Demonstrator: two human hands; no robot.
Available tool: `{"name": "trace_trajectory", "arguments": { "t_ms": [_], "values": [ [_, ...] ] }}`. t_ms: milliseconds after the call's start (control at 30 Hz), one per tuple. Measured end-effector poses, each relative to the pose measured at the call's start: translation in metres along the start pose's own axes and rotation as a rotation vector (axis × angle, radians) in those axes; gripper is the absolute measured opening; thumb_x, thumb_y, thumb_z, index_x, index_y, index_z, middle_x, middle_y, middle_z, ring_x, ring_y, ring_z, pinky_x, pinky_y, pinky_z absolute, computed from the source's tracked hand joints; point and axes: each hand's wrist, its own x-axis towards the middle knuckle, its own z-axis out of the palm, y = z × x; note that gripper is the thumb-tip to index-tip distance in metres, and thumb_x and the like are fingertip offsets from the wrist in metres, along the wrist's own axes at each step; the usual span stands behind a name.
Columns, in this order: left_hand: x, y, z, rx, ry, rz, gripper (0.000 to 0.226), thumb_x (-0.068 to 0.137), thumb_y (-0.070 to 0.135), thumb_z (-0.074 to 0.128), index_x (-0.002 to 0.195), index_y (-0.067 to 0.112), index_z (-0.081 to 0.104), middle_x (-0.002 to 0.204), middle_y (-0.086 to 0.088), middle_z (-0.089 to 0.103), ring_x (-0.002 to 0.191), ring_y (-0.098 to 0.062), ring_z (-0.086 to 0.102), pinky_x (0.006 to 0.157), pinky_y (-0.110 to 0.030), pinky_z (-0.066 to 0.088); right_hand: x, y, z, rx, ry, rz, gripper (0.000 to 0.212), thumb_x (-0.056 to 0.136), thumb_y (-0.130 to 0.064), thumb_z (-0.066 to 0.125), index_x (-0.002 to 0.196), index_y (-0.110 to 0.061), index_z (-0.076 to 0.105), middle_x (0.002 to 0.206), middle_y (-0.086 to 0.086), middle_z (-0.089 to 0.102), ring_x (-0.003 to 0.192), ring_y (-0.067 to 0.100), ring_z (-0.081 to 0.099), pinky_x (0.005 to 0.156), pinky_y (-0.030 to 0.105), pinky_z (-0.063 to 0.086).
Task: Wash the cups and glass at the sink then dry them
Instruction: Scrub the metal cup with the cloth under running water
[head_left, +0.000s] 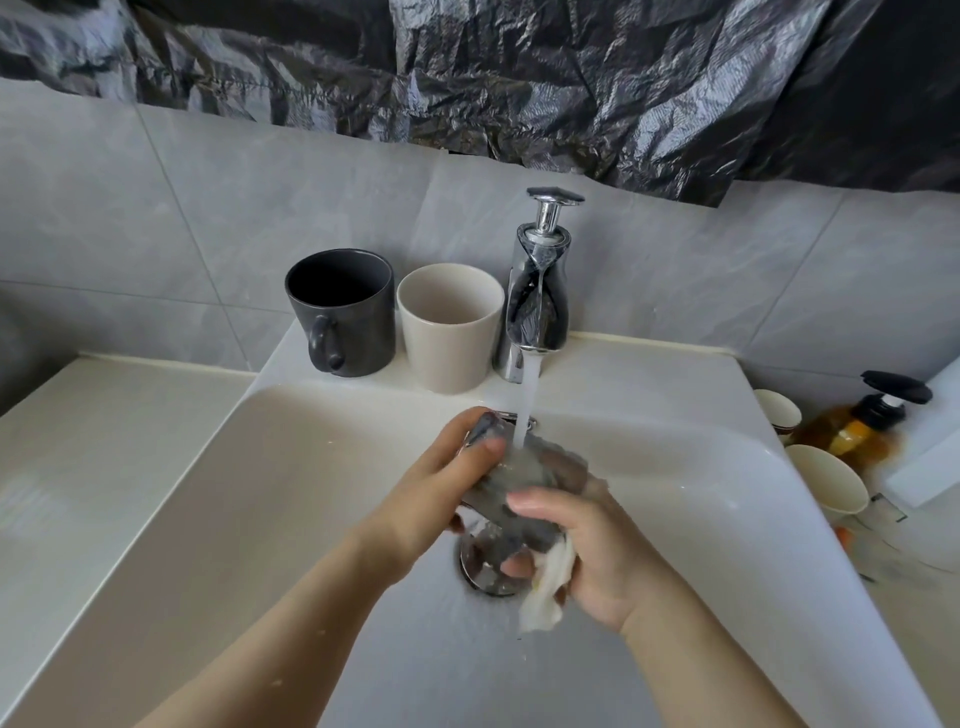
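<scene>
Both cups (340, 312) look empty; my left hand (436, 493) and right hand (597, 551) grasp the glass (535, 478) under running water (525, 410).

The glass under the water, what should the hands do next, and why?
Probably turn the glass a little under the stream. Both the left hand and right hand hold it, the right also holding a cloth, and water hits only one side.
</scene>
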Motion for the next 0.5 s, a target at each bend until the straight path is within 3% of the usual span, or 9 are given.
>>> {"name": "trace_trajectory", "arguments": {
  "t_ms": [100, 133, 167, 233, 300, 333, 400, 467, 500],
  "values": [
    [-0.002, 0.006, 0.000, -0.093, 0.021, -0.193, 0.030, 0.084, 0.055, 0.054, 0.103, 0.033, 0.061, 0.073, 0.008, 0.060, 0.055, -0.011, 0.051, 0.050, -0.021, 0.035, 0.004, 0.011, -0.004, -0.914, 0.073, -0.185, 0.030, 0.074, -0.018, 0.067, 0.101, -0.030, 0.067, 0.087, -0.009, 0.070, 0.080, 0.008, 0.065, 0.074, 0.029, 0.054],
    [-0.001, 0.007, 0.000, -0.085, 0.076, -0.194, 0.029, 0.090, 0.054, 0.049, 0.099, 0.029, 0.062, 0.072, 0.005, 0.058, 0.056, -0.012, 0.049, 0.048, -0.021, 0.034, 0.005, 0.015, -0.001, -0.989, 0.058, -0.200, 0.029, 0.077, -0.018, 0.066, 0.102, -0.033, 0.065, 0.091, -0.009, 0.071, 0.083, 0.009, 0.065, 0.079, 0.030, 0.053],
    [0.000, 0.006, 0.001, -0.068, 0.121, -0.145, 0.027, 0.094, 0.048, 0.046, 0.096, 0.026, 0.061, 0.070, 0.004, 0.057, 0.054, -0.011, 0.049, 0.046, -0.020, 0.034, 0.005, 0.020, 0.002, -0.911, 0.037, -0.195, 0.030, 0.077, -0.016, 0.065, 0.101, -0.034, 0.066, 0.091, -0.008, 0.072, 0.084, 0.011, 0.066, 0.080, 0.033, 0.054],
    [0.000, 0.003, 0.004, -0.003, 0.185, 0.066, 0.014, 0.095, 0.038, 0.052, 0.094, 0.027, 0.060, 0.067, 0.010, 0.057, 0.055, -0.007, 0.052, 0.045, -0.018, 0.039, 0.005, 0.016, 0.010, -0.436, 0.001, -0.078, 0.032, 0.069, -0.010, 0.063, 0.094, -0.027, 0.071, 0.087, -0.003, 0.072, 0.076, 0.016, 0.065, 0.068, 0.033, 0.054],
    [0.000, 0.001, 0.000, 0.168, 0.223, 0.278, 0.013, 0.084, 0.047, 0.057, 0.093, 0.037, 0.058, 0.078, 0.023, 0.062, 0.071, 0.001, 0.057, 0.061, -0.014, 0.047, 0.003, 0.009, 0.010, 0.120, -0.097, 0.067, 0.036, 0.064, -0.004, 0.057, 0.089, -0.024, 0.073, 0.085, 0.003, 0.070, 0.068, 0.015, 0.062, 0.052, 0.027, 0.048],
    [0.000, 0.000, -0.003, 0.228, 0.221, 0.348, 0.021, 0.076, 0.052, 0.054, 0.094, 0.042, 0.056, 0.087, 0.030, 0.062, 0.081, 0.004, 0.057, 0.070, -0.012, 0.048, -0.001, 0.004, 0.010, 0.239, -0.122, 0.085, 0.036, 0.063, -0.003, 0.055, 0.085, -0.024, 0.074, 0.083, 0.004, 0.069, 0.065, 0.014, 0.060, 0.048, 0.025, 0.044],
    [0.001, -0.003, -0.005, 0.227, 0.187, 0.358, 0.029, 0.070, 0.056, 0.052, 0.097, 0.046, 0.056, 0.094, 0.030, 0.062, 0.086, 0.004, 0.058, 0.076, -0.014, 0.049, -0.004, -0.002, 0.011, 0.263, -0.127, 0.085, 0.036, 0.061, -0.002, 0.053, 0.077, -0.025, 0.075, 0.078, 0.004, 0.067, 0.061, 0.013, 0.059, 0.044, 0.022, 0.042],
    [-0.002, 0.001, -0.005, 0.113, 0.069, 0.122, 0.026, 0.072, 0.054, 0.057, 0.095, 0.043, 0.059, 0.078, 0.015, 0.064, 0.066, -0.009, 0.057, 0.055, -0.022, 0.046, -0.003, -0.002, 0.011, 0.042, -0.038, 0.062, 0.032, 0.060, -0.002, 0.055, 0.077, -0.021, 0.074, 0.072, 0.005, 0.064, 0.059, 0.015, 0.058, 0.046, 0.028, 0.046],
    [-0.003, 0.005, -0.004, -0.016, -0.006, -0.066, 0.027, 0.073, 0.054, 0.059, 0.093, 0.037, 0.061, 0.069, 0.007, 0.061, 0.055, -0.013, 0.051, 0.046, -0.023, 0.037, -0.001, 0.002, 0.009, -0.213, 0.050, 0.024, 0.027, 0.061, -0.004, 0.057, 0.080, -0.017, 0.071, 0.069, 0.003, 0.062, 0.059, 0.015, 0.057, 0.051, 0.032, 0.048]
  ]
}}
